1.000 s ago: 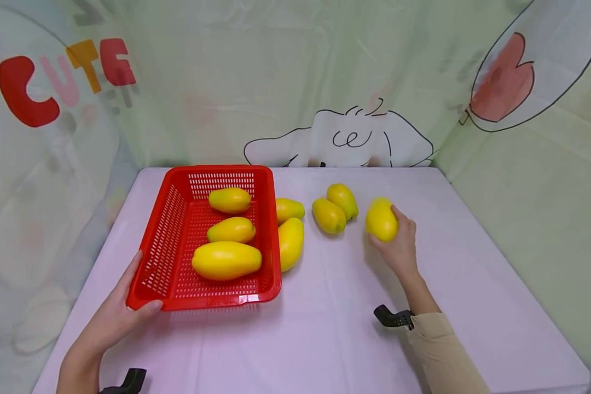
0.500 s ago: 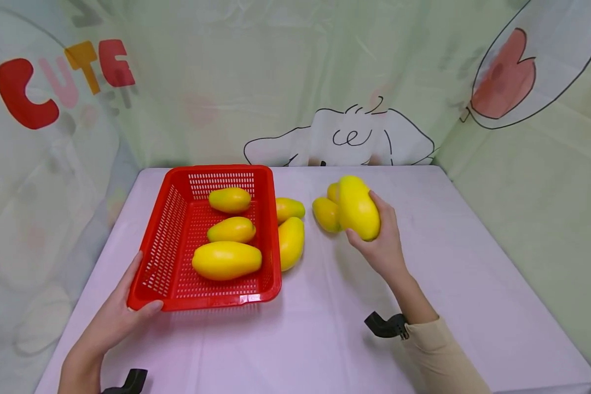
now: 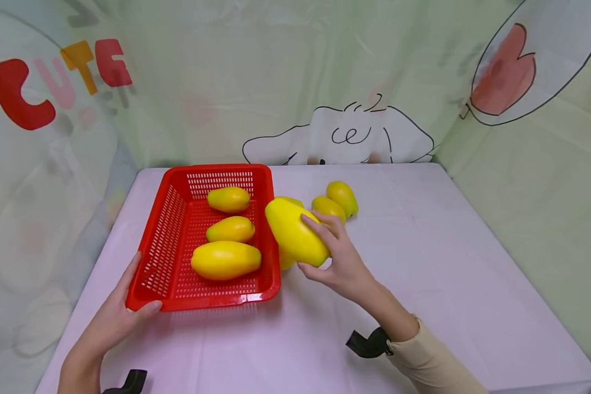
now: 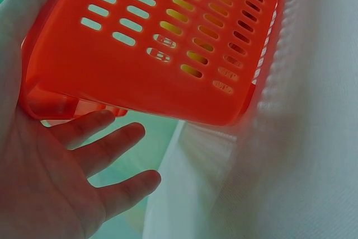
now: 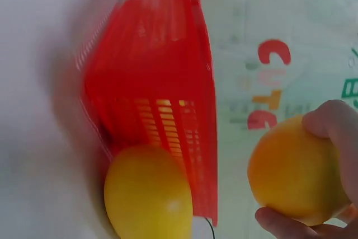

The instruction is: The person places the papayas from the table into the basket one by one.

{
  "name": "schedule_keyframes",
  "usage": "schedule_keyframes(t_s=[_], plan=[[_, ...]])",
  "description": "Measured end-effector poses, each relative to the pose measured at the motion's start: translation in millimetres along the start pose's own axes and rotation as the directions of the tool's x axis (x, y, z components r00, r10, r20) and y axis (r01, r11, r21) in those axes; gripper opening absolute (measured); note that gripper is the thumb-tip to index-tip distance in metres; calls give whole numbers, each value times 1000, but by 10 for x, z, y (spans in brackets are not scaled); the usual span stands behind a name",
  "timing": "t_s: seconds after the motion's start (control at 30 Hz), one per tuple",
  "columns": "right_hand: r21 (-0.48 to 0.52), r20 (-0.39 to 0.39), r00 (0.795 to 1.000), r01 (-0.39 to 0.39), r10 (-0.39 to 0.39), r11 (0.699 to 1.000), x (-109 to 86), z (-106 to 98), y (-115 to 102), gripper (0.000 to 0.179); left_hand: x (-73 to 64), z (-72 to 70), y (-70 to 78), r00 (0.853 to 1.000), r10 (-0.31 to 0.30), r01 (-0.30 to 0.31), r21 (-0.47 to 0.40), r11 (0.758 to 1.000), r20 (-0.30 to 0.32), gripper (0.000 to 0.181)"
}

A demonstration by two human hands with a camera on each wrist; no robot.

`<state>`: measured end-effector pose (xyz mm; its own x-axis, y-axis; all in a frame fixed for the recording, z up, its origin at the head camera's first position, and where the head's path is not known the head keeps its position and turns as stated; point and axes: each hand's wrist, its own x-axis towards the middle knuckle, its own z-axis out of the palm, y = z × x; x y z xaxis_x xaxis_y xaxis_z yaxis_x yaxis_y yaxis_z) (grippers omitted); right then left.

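My right hand holds a large yellow mango between thumb and fingers, raised at the right rim of a red plastic basket. In the right wrist view the mango is above the height of another one that lies beside the basket wall. My left hand grips the basket's near left corner, thumb over the rim; several fingers stretch out past the corner in the left wrist view. Inside the basket lie a large mango and two smaller ones, the middle and the far one.
Two smaller mangoes, a near one and a far one, lie together right of the basket. Behind the held mango, others beside the basket are mostly hidden. A pale cloth covers the table; printed curtains stand around its back and sides.
My right hand has carried the large mango leftward from the right side of the table, past the two smaller ones, to the basket's right rim. The left hand and basket have stayed put.
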<state>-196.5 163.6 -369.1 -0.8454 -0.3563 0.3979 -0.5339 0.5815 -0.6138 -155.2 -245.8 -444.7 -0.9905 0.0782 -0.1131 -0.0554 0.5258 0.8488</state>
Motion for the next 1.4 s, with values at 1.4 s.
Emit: schedule_keyframes(t_s=[1.4], plan=[[-208,568,821,214,-60,954,484,806,-528,43,2,20,-15,998,55,-56,-61,997,-20,104]])
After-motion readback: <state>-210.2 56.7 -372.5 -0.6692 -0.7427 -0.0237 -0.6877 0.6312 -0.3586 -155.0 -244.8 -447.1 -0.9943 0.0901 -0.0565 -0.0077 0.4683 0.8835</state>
